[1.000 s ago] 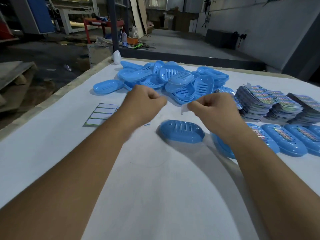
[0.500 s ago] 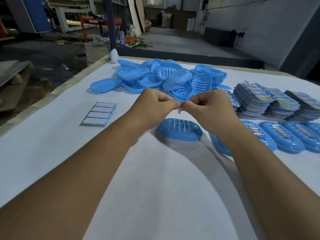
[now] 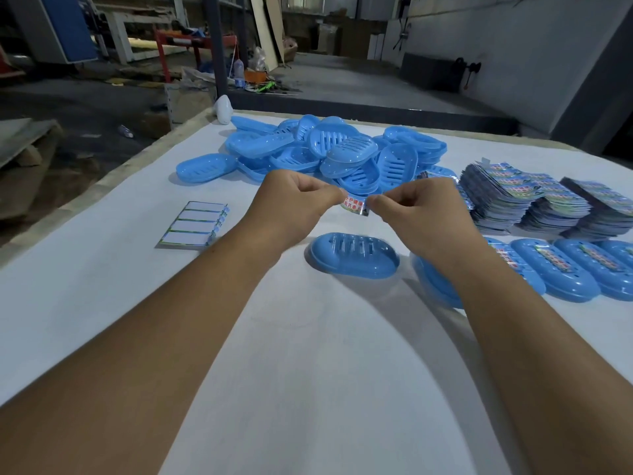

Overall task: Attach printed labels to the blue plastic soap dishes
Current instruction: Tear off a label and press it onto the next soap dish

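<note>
At mid-left of the frame a small stack of label sheets (image 3: 193, 225) is lying on the white table (image 3: 102, 303). Toward the centre, the left hand (image 3: 294, 204) and right hand (image 3: 419, 217) are each pinching one end of a printed label (image 3: 354, 204), holding it stretched between their fingertips, above and just behind an upturned blue soap dish (image 3: 354, 256). At right, labelled dishes (image 3: 561, 272) are lying in a row.

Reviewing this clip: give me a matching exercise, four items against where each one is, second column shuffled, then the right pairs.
Items:
1. label
2. lone unlabelled dish
3. labelled dishes
4. label sheet

Places:
A. table, left of the left hand
B. row at right, under the label stacks
C. pinched between both hands
D. table, below the hands

Pairs: 1-C, 2-D, 3-B, 4-A
</note>
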Action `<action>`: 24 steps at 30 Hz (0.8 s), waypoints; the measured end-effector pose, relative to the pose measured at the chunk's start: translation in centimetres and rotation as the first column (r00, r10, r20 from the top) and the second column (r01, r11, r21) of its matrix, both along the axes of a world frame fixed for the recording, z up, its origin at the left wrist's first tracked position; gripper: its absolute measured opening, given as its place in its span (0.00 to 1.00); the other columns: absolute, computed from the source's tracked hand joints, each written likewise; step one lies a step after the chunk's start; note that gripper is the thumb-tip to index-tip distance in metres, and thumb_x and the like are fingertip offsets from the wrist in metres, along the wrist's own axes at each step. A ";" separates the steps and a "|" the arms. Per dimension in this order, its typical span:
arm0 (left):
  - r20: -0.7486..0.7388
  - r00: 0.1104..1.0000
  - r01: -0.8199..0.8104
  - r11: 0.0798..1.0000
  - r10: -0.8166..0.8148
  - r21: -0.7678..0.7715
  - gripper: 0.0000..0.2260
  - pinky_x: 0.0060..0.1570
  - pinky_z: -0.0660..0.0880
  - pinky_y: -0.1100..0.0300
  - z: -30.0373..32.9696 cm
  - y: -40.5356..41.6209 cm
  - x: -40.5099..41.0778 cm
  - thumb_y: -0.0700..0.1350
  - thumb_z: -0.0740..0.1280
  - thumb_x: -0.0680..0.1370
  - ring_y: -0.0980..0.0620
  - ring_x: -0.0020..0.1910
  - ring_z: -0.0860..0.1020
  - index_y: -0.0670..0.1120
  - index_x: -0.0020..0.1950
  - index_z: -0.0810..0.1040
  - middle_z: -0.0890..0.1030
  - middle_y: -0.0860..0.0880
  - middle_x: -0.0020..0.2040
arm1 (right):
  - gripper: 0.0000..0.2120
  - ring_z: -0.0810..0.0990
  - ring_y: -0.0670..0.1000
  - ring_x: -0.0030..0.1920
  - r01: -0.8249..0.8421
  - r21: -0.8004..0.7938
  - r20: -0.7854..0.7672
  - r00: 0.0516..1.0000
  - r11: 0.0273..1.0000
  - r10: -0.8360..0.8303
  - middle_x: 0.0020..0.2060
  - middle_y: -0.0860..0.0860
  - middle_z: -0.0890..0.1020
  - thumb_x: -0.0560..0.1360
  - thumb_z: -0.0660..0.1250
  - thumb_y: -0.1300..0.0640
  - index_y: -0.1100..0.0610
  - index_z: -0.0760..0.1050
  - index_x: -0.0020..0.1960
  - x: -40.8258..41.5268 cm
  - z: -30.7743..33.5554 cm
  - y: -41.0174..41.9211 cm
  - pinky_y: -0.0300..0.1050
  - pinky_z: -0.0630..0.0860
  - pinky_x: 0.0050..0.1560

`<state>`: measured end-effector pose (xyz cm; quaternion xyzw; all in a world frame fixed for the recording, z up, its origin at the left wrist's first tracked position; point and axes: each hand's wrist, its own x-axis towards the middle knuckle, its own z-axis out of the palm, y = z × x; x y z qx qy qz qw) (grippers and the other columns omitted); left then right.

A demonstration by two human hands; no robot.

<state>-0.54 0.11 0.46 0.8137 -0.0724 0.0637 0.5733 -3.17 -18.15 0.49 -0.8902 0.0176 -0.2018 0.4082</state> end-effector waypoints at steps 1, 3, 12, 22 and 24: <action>0.001 1.000 -0.008 1.000 0.008 -0.016 0.08 0.28 0.68 0.75 0.0 0.0 0.1 0.52 0.75 0.73 0.66 0.26 0.72 0.50 0.37 0.85 0.76 0.62 0.25 | 0.19 0.64 0.48 0.28 0.004 0.009 -0.013 1.000 1.000 -0.004 0.29 0.62 0.73 0.73 0.73 0.48 0.65 0.80 0.37 0.0 0.0 -0.1 0.41 0.64 0.29; -0.015 1.000 -0.017 0.999 0.016 -0.036 0.08 0.30 0.69 0.71 0.1 0.0 0.3 0.52 0.75 0.73 0.64 0.25 0.71 0.50 0.36 0.85 0.75 0.60 0.25 | 0.22 0.62 0.48 0.28 -0.012 0.035 -0.029 0.999 0.999 0.013 0.26 0.57 0.68 0.73 0.74 0.47 0.67 0.79 0.38 -0.1 0.1 -0.2 0.40 0.61 0.26; -0.110 0.993 -0.037 0.999 0.034 -0.028 0.12 0.31 0.67 0.62 -0.3 0.0 0.5 0.55 0.75 0.71 0.64 0.24 0.72 0.50 0.32 0.82 0.75 0.61 0.24 | 0.15 0.67 0.48 0.29 0.001 0.170 -0.119 0.993 0.986 0.019 0.29 0.53 0.77 0.69 0.73 0.49 0.63 0.81 0.38 0.0 0.3 -0.2 0.40 0.65 0.25; -0.165 0.985 0.077 0.991 -0.059 0.107 0.14 0.49 0.82 0.39 -1.3 -0.7 -0.4 0.54 0.77 0.64 0.41 0.42 0.85 0.44 0.37 0.85 0.85 0.45 0.34 | 0.27 0.57 0.48 0.25 -0.006 -0.039 -0.252 0.968 0.999 -0.004 0.25 0.51 0.63 0.65 0.77 0.44 0.69 0.78 0.41 -0.5 0.1 -0.5 0.37 0.55 0.19; -0.177 0.982 0.092 0.989 -0.071 0.118 0.14 0.49 0.82 0.38 -1.4 -0.7 -0.3 0.54 0.76 0.62 0.42 0.41 0.85 0.43 0.36 0.85 0.85 0.44 0.34 | 0.26 0.58 0.47 0.23 -0.006 -0.081 -0.262 0.965 0.997 -0.015 0.24 0.50 0.64 0.65 0.77 0.44 0.68 0.76 0.39 -0.5 0.1 -0.5 0.35 0.55 0.18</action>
